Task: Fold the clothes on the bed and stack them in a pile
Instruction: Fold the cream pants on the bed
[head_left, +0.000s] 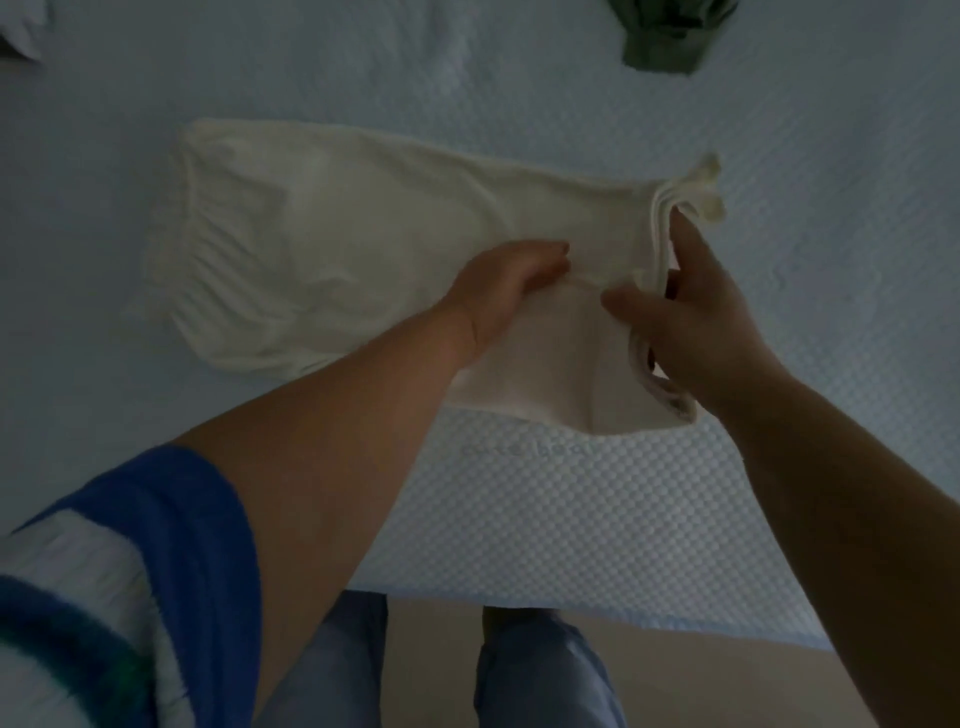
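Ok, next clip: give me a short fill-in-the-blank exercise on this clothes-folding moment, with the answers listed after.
1. The garment both hands are working on is ____ in colour.
2. The right hand holds the garment at its layered ____ end.
3. The bunched cloth at the far top edge of the bed is ____ in colour.
4. The left hand rests on the garment's ____ part.

Missing words: cream; right; green; middle
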